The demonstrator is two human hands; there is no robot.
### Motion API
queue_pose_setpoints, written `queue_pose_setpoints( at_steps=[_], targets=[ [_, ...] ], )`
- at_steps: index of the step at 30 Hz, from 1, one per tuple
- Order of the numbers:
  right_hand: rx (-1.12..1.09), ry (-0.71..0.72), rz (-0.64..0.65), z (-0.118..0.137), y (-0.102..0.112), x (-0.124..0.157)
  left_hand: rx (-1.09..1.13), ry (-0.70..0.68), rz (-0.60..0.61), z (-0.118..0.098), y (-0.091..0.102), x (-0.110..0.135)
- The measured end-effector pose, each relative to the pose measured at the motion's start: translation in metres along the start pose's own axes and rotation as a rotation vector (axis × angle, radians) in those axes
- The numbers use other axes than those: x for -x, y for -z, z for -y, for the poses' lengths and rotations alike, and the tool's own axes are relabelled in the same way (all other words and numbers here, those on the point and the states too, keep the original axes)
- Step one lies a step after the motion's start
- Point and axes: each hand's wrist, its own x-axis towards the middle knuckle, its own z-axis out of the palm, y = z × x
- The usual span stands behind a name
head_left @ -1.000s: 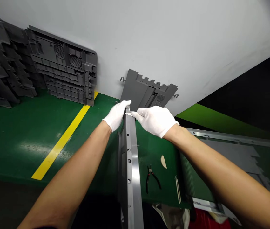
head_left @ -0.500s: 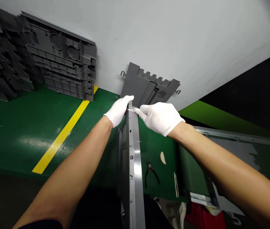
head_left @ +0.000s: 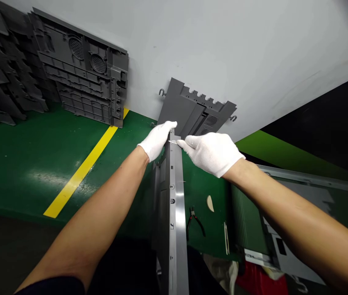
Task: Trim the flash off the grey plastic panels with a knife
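A long grey plastic panel stands on edge in front of me, its narrow rim running away from me. My left hand, in a white glove, grips the far top corner of this panel. My right hand, also gloved, is closed around a small thin blade whose tip rests on the panel's rim beside the left fingers. Another grey panel leans on the white wall just beyond both hands.
Black pliers and a small tan scraper lie on the green surface right of the panel. Grey moulded panels are stacked against the wall at left, by a yellow floor line. A flat grey panel lies at right.
Both hands have shifted slightly right and away along the panel's rim, with the blade still at the far corner. The view has tilted a little.
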Motion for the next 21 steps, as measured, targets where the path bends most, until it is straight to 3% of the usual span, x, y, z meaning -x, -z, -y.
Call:
queue_pose_setpoints(
  at_steps=[17,21],
  targets=[
    [0.007,-0.012,-0.024,-0.003,-0.003,0.007,-0.041,-0.007,0.008,0.005,0.002,-0.005],
    [-0.045,0.045,-0.019,0.001,-0.004,0.017,-0.024,-0.03,0.016,0.005,0.003,-0.005]
  ],
)
